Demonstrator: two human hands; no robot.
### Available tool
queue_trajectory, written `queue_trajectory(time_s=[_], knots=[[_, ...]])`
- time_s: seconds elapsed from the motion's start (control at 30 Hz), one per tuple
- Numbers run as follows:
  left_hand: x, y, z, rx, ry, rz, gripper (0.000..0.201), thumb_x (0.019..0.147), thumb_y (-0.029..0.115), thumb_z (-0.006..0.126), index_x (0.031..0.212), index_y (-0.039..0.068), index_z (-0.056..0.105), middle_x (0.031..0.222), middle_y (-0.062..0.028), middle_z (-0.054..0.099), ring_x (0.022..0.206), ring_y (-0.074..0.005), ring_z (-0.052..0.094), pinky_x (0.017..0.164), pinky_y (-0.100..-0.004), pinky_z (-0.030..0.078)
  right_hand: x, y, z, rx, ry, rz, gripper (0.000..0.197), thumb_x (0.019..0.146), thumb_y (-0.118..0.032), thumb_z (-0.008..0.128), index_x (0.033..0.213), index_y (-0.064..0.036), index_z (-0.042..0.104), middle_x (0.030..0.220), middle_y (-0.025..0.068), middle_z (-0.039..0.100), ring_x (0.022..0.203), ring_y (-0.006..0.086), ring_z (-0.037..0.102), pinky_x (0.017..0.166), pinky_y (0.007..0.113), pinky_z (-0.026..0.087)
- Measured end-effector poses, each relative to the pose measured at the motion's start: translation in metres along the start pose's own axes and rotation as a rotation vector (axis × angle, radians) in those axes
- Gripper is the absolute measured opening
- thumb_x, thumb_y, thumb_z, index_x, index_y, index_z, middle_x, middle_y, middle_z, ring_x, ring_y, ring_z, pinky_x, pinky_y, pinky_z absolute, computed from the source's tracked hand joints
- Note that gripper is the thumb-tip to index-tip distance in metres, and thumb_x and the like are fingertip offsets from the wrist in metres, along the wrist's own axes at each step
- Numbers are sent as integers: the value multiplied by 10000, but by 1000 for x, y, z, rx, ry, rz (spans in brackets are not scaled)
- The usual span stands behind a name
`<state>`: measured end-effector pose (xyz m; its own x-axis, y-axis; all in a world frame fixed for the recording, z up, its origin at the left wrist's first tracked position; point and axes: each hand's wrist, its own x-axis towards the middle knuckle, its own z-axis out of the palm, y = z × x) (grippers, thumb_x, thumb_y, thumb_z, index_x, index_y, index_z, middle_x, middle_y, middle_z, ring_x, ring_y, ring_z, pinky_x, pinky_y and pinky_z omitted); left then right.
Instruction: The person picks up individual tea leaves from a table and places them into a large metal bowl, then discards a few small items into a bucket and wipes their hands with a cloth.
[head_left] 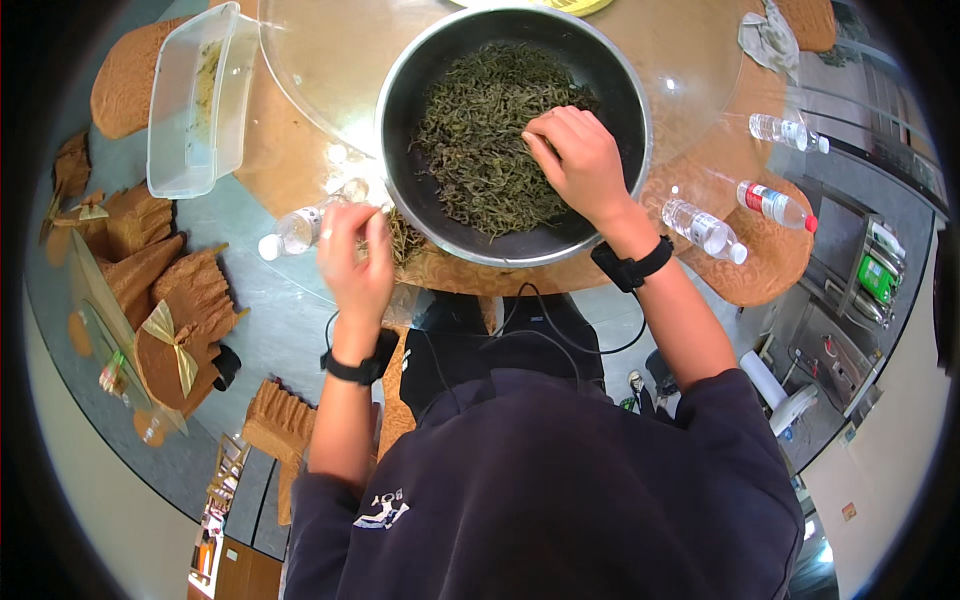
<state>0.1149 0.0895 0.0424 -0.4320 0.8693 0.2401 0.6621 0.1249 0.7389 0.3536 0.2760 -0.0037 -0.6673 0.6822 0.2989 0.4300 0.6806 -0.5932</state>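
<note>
Right hand (pixel 580 165) at leaves in bowl; left hand (pixel 356 262) outside rim

Fingers of the right hand are curled, with thumb and forefinger drawn together above dried, twisted dark-green leaves (pixel 478 140). These are heaped in a wide, dark-lined metal bowl (pixel 618 100), at the near side of the table (pixel 268 160) and directly in front of the wearer. Such placement appears to bring the whole heap within arm's reach. The bent wrist and lowered fingertips appear suited to handling single small pieces.

The left hand is loosely curled just beyond the bowl's lower-left rim, near loose leaf scraps (pixel 403 240) on the table. Its position probably keeps it out of the right hand's way.

A clear bottle (pixel 295 232) is just beside the left hand. A translucent plastic tub (pixel 166 135) is farther left, and a red-labelled bottle (pixel 772 204) is well to the right, presumably set aside for working room.

Limits of inspection: whether either hand grips a leaf cannot be determined, as the fingers cover their own contact points. Contact between the right fingertips and the heap is likewise unconfirmed. The bowl's underside is hidden; a yellow object (pixel 578 5) beyond it is cut off by the upper border.
</note>
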Motion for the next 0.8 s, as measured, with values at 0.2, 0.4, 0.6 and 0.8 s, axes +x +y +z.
queue_trajectory(time_s=[0.2, 0.4, 0.6, 0.8], knots=[[-72, -55, -30, 502, -502, -199, 137, 1030, 135, 650, 1007, 15, 712, 859, -171, 709, 769, -394, 665, 713, -464, 529, -7, -10, 4, -253, -150, 45, 110, 921, -167, 764, 869, -78, 723, 938, 35, 661, 948, 254, 622, 822, 402, 503], [-75, -56, -22, 297, -391, -363, 155, 1034, 132, 645, 1102, 24, 732, 973, -187, 764, 904, -380, 725, 793, -460, 560, -16, -3, 10, -193, -122, 24, 73, 887, -133, 755, 908, -71, 723, 1028, 39, 666, 1018, 256, 623, 852, 408, 507], [-38, -28, -10, 224, -290, -272, 140, 1015, 95, 665, 1126, 27, 714, 1033, -169, 729, 978, -380, 696, 830, -459, 536, -30, 17, -9, -198, -146, 247, 484, 888, -279, 802, 1317, -77, 701, 1456, 117, 610, 1339, 336, 565, 1074, 477, 504], [1, 10, 23, 159, -307, -67, 322, 938, 109, 765, 1240, 32, 684, 1312, -172, 662, 1236, -382, 636, 1015, -433, 519, -35, 2, -10, -156, -587, 515, 1221, 727, -413, 947, 1693, -155, 246, 1683, 310, 293, 1504, 513, 387, 1178, 559, 457]])
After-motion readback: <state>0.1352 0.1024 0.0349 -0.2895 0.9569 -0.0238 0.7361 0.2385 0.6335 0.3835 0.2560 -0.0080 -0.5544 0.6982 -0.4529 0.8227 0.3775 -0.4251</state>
